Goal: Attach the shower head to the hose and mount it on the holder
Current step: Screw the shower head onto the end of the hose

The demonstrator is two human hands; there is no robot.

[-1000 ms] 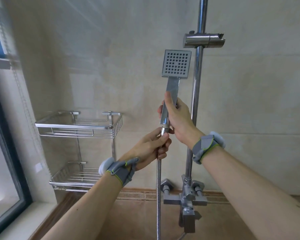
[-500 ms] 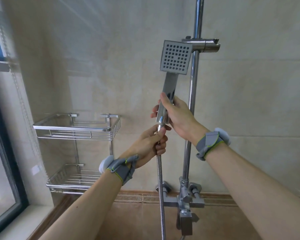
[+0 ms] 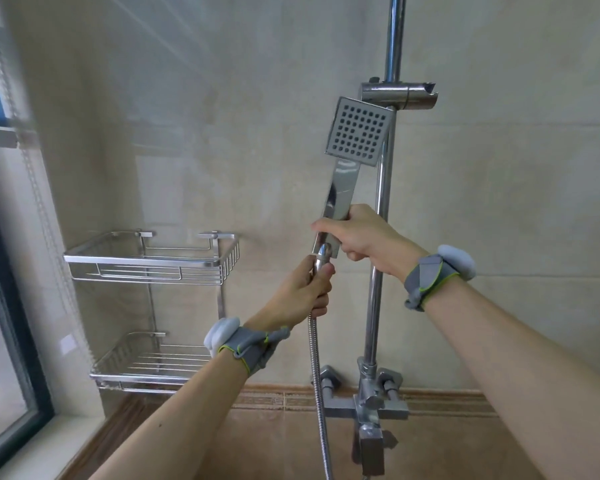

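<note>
gripping the shower head [image 3: 358, 134] handle, the right hand [image 3: 362, 233] is closed; left hand [image 3: 302, 292] clasps the hose [image 3: 316, 372] below the holder [image 3: 399, 95].

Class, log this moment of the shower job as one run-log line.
stage: joining | right hand: grips shower head handle | left hand: holds hose end at handle base | holder: empty

The shower head [image 3: 359, 131] is chrome, with a square face dotted with dark nozzle holes and a flat mirrored handle; it stands nearly upright, tilted slightly right, its top corner just below the holder [image 3: 399, 95]. The ribbed metal hose [image 3: 317, 375] meets the handle's lower end and hangs straight down. The holder, a chrome clamp on the vertical rail [image 3: 378, 237], is empty.
</note>
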